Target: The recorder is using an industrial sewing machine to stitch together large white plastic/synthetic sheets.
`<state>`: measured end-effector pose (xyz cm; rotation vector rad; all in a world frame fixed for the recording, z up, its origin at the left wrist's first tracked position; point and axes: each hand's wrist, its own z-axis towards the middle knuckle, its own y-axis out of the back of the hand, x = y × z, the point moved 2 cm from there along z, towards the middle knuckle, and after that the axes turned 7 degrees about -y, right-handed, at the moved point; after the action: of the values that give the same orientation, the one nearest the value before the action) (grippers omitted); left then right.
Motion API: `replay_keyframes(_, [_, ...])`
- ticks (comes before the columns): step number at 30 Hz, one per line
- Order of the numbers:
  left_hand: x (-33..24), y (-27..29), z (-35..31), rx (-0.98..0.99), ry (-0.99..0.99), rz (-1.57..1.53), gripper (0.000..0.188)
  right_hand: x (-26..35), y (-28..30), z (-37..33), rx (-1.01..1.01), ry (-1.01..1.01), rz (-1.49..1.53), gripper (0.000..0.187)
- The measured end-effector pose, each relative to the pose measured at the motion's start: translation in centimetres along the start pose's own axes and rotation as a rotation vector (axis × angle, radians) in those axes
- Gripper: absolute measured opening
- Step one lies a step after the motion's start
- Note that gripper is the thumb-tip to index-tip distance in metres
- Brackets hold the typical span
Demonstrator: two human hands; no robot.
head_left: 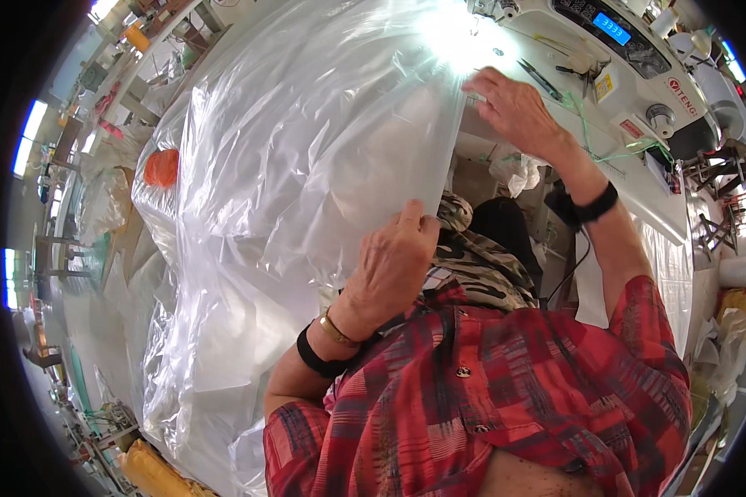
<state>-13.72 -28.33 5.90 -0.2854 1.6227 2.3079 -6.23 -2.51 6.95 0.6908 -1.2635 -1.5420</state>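
A large sheet of clear plastic film [331,141] lies in crinkled folds over the table and down across my lap. My left hand [394,265] is closed on its near right edge, with the fingertips pinching the film. Farther up that edge, my right hand [518,112] is held with loosely bent fingers slightly apart, the fingertips beside the film. Whether they touch it I cannot tell. Just beyond them is the sewing machine [638,91], its needle area lost in the glare of a bright lamp [464,37].
Dark tweezers [540,80] lie on the machine bed, near green thread [584,124]. An orange bundle [162,168] sits at the sheet's left side. Below the table edge hangs a crumpled piece of clear plastic [518,170]. Yellow wrapping [153,468] is at the lower left.
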Motion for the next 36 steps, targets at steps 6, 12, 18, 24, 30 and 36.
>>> replay_keyframes(6, [0.2, -0.3, -0.5, 0.035, 0.053, -0.030, 0.016, -3.3, -2.4, 3.0, -0.052, 0.102, -0.023, 0.013])
replay_keyframes(12, [0.6, -0.7, -1.7, -0.096, 0.055, -0.089, 0.040, -3.1, -3.3, 4.1, -0.047, 0.102, 0.111, 0.011])
replay_keyframes(18, [1.9, -2.2, -1.9, -0.037, 0.117, -0.084, 0.044, -3.1, -3.5, 4.1, -0.139, 0.086, 0.118, 0.014])
replay_keyframes(24, [2.4, -3.5, 0.7, 0.016, 0.053, -0.172, 0.032, -4.1, -4.0, 4.0, -0.226, -0.116, -0.029, 0.022])
replay_keyframes(30, [3.1, -4.1, 3.2, 0.009, -0.037, -0.188, 0.019, -4.2, -3.9, 4.0, -0.216, -0.260, -0.164, 0.025])
replay_keyframes(36, [4.2, -3.5, 6.5, -0.012, -0.085, -0.135, 0.014, -4.5, -4.2, 3.8, -0.158, -0.334, -0.176, 0.029])
